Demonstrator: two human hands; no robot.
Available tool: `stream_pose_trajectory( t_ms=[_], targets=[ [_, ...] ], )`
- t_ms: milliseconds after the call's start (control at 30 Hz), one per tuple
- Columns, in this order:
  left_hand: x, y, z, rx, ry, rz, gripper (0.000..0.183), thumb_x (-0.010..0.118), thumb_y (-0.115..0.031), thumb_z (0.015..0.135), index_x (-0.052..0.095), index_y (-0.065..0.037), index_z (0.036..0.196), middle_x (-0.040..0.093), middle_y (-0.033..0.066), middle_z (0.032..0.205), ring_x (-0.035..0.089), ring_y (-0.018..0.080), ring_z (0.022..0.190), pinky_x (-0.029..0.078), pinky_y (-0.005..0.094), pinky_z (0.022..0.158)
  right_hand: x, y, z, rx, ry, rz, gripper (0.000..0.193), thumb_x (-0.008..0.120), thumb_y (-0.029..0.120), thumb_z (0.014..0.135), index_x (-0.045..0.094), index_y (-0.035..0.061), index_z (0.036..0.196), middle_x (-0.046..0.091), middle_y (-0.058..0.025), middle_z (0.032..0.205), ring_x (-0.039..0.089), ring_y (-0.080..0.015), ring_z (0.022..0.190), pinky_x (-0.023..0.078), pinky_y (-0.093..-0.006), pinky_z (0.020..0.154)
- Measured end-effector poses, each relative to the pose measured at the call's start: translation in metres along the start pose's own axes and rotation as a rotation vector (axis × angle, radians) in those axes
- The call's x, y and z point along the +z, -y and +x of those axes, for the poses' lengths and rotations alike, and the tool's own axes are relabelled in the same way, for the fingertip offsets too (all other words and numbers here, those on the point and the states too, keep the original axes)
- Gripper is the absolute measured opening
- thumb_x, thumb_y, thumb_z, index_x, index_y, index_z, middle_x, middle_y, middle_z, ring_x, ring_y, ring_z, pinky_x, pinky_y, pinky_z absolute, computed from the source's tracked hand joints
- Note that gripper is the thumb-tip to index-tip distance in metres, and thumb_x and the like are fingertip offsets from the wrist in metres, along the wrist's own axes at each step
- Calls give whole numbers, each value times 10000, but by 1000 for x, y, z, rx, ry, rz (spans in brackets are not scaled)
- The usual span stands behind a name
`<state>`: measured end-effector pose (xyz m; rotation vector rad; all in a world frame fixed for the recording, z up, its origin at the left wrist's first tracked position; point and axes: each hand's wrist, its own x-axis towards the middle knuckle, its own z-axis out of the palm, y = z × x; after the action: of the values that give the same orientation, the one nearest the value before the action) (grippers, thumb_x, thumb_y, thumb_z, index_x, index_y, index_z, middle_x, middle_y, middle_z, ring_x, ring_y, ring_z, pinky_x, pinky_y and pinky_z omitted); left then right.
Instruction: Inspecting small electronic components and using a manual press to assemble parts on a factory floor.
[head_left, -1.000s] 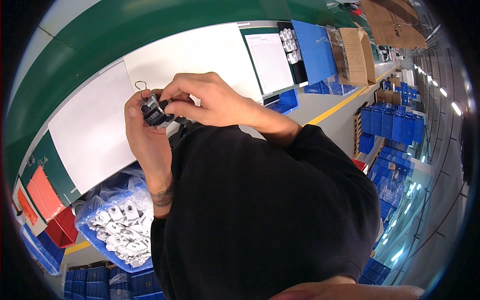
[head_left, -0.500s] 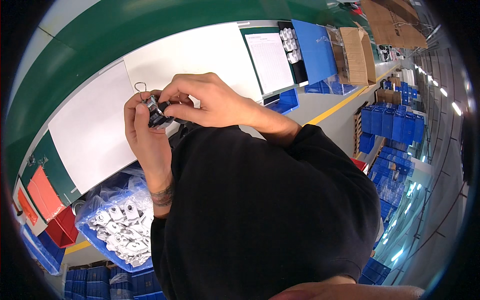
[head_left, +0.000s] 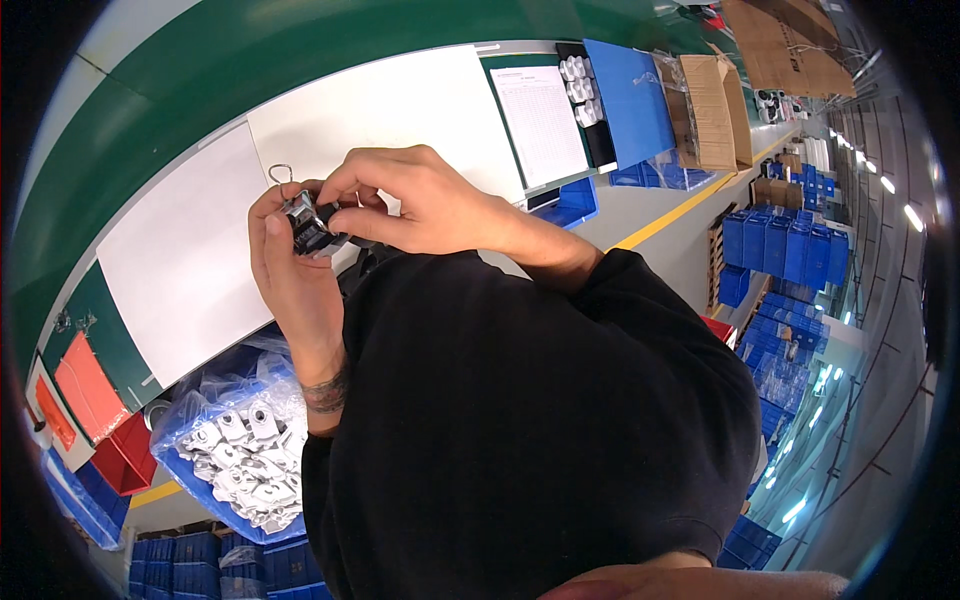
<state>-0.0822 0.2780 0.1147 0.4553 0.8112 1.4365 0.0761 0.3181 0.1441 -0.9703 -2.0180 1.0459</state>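
My left hand grips a small shiny black-and-silver part between thumb and fingers, in front of my chest. A thin metal wire loop sticks up just past the left fingertips; whether it belongs to the part I cannot tell. From the right, my right hand pinches at the part's right side with bent thumb and fingers. Those fingers hide some of the part. Both hands are held over white sheets on the green bench.
A blue bin lined with clear plastic holds many white and grey pieces at lower left. A red bin stands beside it. Along the bench to the right lie a printed sheet, a black tray of white parts and a blue panel.
The black-and-silver part has turned slightly in my fingers, and my left thumb has shifted a little to the left. My right hand stays in nearly the same place.
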Motion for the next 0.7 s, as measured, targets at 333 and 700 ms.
stream_pose_trajectory(
  t_ms=[333, 700],
  targets=[
    [-4, 3, 1, -13, 6, 30, 418, 397, -382, 1011, 488, 1, 1150, 585, 141, 1065, 578, 174, 976, 472, 300, 867, -1, -1, 0, -47, -1, -45, 169, 675, 128, 864, 618, 12, 973, 674, -82, 802, 648, -170, 641, 491, -270, 552],
    [0, 1, 0, -13, -4, 23, 445, 388, -401, 1011, 488, 9, 1151, 588, 146, 1068, 590, 175, 954, 485, 297, 843, -1, 1, 0, -66, -13, -89, 155, 653, 147, 886, 598, 10, 932, 669, -99, 765, 676, -206, 657, 509, -289, 557]
  ],
)
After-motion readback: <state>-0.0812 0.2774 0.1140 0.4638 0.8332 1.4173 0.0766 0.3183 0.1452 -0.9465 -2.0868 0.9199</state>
